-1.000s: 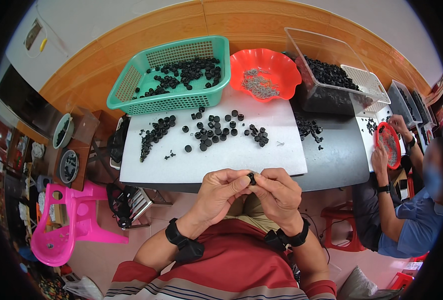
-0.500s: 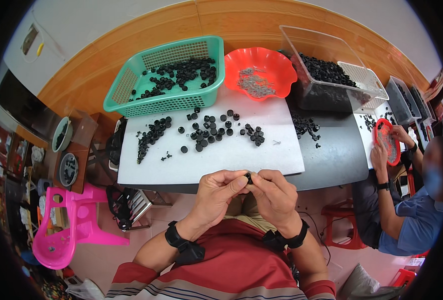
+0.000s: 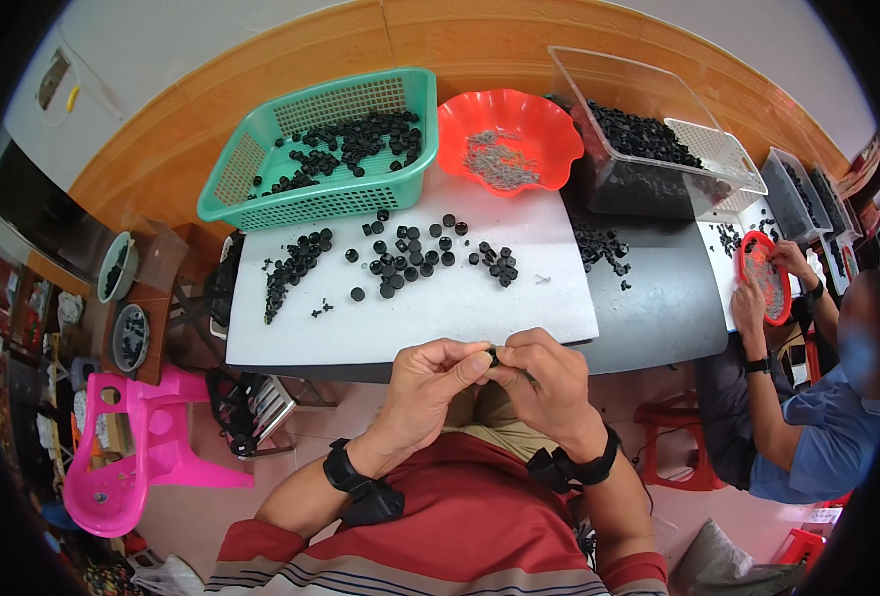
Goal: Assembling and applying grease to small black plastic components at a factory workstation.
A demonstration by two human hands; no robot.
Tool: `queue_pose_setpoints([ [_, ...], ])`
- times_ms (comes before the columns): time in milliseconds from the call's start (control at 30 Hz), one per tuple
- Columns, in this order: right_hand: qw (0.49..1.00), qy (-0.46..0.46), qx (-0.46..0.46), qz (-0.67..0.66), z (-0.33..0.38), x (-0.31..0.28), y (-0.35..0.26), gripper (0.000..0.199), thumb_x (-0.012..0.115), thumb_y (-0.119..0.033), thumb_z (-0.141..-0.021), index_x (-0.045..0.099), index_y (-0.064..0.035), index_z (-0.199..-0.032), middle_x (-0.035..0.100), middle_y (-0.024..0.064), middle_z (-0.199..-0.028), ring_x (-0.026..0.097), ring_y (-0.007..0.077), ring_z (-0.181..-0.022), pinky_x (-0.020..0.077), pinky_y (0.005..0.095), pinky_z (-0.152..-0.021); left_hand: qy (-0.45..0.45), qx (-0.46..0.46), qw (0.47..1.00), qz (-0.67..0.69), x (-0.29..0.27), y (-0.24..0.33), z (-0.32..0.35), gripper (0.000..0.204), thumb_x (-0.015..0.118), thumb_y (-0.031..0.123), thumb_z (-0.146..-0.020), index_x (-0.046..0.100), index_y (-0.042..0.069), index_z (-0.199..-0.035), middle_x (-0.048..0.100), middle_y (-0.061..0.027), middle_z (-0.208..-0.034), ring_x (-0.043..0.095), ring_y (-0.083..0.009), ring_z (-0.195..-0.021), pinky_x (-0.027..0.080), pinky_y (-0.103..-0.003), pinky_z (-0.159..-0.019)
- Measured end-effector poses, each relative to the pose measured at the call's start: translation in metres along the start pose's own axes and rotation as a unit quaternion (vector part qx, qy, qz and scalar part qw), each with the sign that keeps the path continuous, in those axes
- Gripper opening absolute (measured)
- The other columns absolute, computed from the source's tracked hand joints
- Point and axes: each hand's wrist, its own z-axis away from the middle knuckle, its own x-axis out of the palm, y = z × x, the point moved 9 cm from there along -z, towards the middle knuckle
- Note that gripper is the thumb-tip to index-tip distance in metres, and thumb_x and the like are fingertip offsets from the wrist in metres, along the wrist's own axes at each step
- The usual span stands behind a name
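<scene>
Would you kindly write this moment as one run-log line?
left hand: pinching small black part | right hand: pinching same part | white sheet: loose black pieces | farther back: green basket, red bowl

Held part [image 3: 493,355]: black. Loose pieces [image 3: 388,290]: black. Basket [image 3: 326,209]: green, grid-patterned walls. Bowl [image 3: 549,134]: red. Sheet [image 3: 410,325]: white. Worktop [image 3: 649,313]: dark grey. Shirt [image 3: 470,502]: dark red, grey-beige band, dark stripes. Wall panel [image 3: 261,72]: orange-brown, wood-grained. Chair [image 3: 167,459]: bright pink.

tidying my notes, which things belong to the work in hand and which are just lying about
Likely work: black part between left hand and right hand; loose black pieces; green basket; red bowl.
Apparently lying about: pink plastic seat; grey cushion.
</scene>
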Motion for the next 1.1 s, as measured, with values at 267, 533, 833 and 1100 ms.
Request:
queue_pose_setpoints([
  [267, 0.999, -0.033, 0.009, -0.036, -0.001, 0.001, 0.006, 0.023, 0.082, -0.004, -0.081, 0.066, -0.0037, -0.097, 0.066, 0.0101, -0.086, 0.066, 0.0259, -0.066, 0.0530, 0.0347, -0.056, -0.004, 0.010, 0.999, -0.032, 0.009, 0.008, 0.000, 0.018, 0.073, 0.006, -0.097, 0.073, -0.004, -0.112, 0.075, -0.0099, -0.104, 0.068, -0.0103, -0.091, 0.056, -0.025, -0.084],
  [533, 0.995, -0.095, 0.021, -0.004, -0.006, 0.003, -0.005, 0.031, 0.080, -0.013, -0.085, 0.071, -0.0067, -0.114, 0.064, 0.0071, -0.092, 0.066, 0.0243, -0.069, 0.0553, 0.0350, -0.059, -0.022, -0.011, 0.999, -0.048, 0.007, 0.013, -0.001, 0.016, 0.074, 0.003, -0.095, 0.067, -0.001, -0.108, 0.071, -0.0074, -0.101, 0.068, -0.0109, -0.091, 0.056, -0.025, -0.084],
  [833, 0.983, -0.176, 0.043, 0.031, -0.003, 0.021, -0.002, 0.024, 0.078, -0.014, -0.086, 0.068, -0.0088, -0.107, 0.062, 0.0075, -0.094, 0.067, 0.0287, -0.073, 0.0557, 0.0378, -0.061, -0.019, -0.038, 0.998, -0.039, 0.001, 0.008, 0.003, 0.023, 0.077, 0.002, -0.092, 0.061, 0.002, -0.109, 0.069, -0.0055, -0.099, 0.066, -0.0109, -0.089, 0.055, -0.026, -0.085],
  [1100, 0.996, -0.075, 0.034, 0.023, -0.040, 0.001, -0.002, 0.026, 0.083, -0.006, -0.081, 0.065, -0.0056, -0.100, 0.068, 0.0108, -0.091, 0.066, 0.0203, -0.065, 0.0533, 0.0330, -0.060, 0.038, 0.089, 0.984, -0.147, 0.005, 0.050, 0.014, 0.025, 0.075, 0.007, -0.094, 0.063, 0.000, -0.115, 0.071, -0.0059, -0.104, 0.064, -0.0097, -0.091, 0.054, -0.025, -0.085],
])
